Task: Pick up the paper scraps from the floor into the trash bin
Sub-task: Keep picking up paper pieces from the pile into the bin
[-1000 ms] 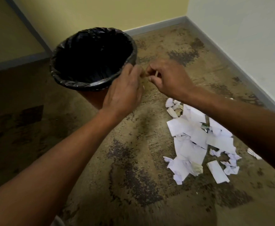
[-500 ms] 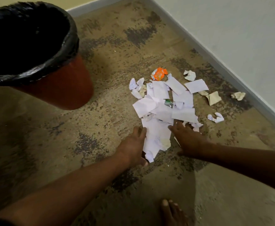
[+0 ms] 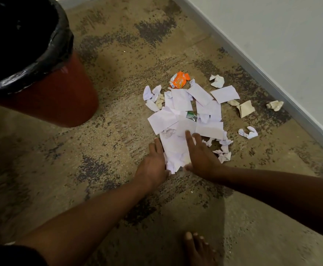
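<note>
Here, the one container in view is the trash bin, a red-brown bucket lined with a black bag, standing at the upper left on the mottled floor; its inside is dark, and I cannot tell what it holds. There are two hands and one bare foot, the foot at the bottom edge. The paper scraps lie in one overlapping white pile to the right of the bin and well apart from it; the sheets overlap too much for a sure count. Around the pile sit one orange wrapper at its far edge, a small green bit tucked among the sheets, one loose flat white piece, two white crumpled wads and about three tan bits toward the grey baseboard. The left hand lies with straight fingers along the near left edge of the pile, touching it. The right hand rests flat on the near right part of the pile, fingers spread and straight. Neither hand holds anything; the nearest sheets sit between the two palms
</note>
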A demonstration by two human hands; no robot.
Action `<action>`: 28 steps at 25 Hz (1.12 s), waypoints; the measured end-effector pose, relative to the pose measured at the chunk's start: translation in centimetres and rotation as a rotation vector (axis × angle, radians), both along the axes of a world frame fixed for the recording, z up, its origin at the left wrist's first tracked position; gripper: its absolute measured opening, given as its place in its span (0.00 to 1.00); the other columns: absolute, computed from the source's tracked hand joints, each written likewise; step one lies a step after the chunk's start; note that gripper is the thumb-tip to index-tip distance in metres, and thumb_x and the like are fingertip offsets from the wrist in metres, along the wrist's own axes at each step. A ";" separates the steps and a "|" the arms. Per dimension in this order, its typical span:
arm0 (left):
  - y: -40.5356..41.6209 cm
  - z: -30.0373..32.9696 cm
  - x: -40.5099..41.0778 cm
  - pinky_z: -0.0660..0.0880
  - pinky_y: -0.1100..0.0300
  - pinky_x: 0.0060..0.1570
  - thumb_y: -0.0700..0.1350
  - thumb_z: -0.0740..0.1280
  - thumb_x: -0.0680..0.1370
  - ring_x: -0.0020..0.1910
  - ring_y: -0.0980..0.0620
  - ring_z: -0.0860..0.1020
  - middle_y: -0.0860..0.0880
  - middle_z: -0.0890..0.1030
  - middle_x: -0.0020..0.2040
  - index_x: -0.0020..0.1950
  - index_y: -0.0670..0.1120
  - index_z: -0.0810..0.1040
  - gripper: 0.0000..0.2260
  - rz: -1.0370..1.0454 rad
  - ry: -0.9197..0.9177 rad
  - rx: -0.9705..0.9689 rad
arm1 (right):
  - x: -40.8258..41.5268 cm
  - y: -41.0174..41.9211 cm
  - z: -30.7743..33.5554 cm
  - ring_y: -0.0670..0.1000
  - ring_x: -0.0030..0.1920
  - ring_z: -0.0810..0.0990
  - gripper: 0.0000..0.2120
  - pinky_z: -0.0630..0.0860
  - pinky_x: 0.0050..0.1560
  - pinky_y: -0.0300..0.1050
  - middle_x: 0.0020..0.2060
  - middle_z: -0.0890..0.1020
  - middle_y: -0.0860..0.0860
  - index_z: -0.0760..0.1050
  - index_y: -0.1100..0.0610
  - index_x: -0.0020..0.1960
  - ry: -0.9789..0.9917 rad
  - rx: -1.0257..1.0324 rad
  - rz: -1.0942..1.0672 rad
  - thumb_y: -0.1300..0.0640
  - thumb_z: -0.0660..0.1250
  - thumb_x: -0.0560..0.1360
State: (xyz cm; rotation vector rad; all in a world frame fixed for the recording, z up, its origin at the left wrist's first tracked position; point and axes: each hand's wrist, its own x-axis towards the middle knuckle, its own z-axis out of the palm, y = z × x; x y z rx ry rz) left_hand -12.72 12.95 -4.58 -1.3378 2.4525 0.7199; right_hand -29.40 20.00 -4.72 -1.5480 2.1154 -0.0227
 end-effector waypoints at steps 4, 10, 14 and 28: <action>-1.3 -0.1 -1.3 0.76 0.52 0.48 0.50 0.78 0.71 0.56 0.41 0.79 0.41 0.64 0.69 0.76 0.42 0.54 0.43 0.038 0.057 -0.001 | -0.9 -2.7 -0.4 0.65 0.64 0.73 0.60 0.77 0.59 0.54 0.74 0.53 0.61 0.38 0.56 0.77 0.025 -0.031 -0.032 0.52 0.80 0.64; -3.4 -1.2 -2.4 0.77 0.50 0.53 0.49 0.81 0.65 0.58 0.43 0.77 0.44 0.72 0.63 0.68 0.46 0.65 0.37 0.214 0.127 0.107 | -0.6 -4.4 -0.2 0.64 0.63 0.73 0.58 0.76 0.60 0.53 0.74 0.52 0.61 0.43 0.54 0.78 0.033 -0.007 0.058 0.54 0.81 0.63; -3.6 -1.5 -2.8 0.75 0.54 0.46 0.45 0.81 0.64 0.56 0.45 0.79 0.46 0.79 0.58 0.64 0.45 0.67 0.34 0.363 0.233 0.167 | -0.2 -4.3 -0.4 0.61 0.57 0.76 0.48 0.79 0.52 0.52 0.68 0.62 0.58 0.53 0.55 0.75 -0.016 -0.081 0.169 0.58 0.79 0.65; -3.0 -0.3 -2.8 0.66 0.66 0.32 0.44 0.75 0.74 0.38 0.53 0.75 0.52 0.78 0.40 0.48 0.48 0.77 0.08 0.385 0.389 0.179 | 0.3 -3.4 -0.1 0.54 0.51 0.77 0.20 0.76 0.48 0.47 0.55 0.75 0.53 0.76 0.54 0.62 -0.077 -0.112 0.224 0.51 0.72 0.71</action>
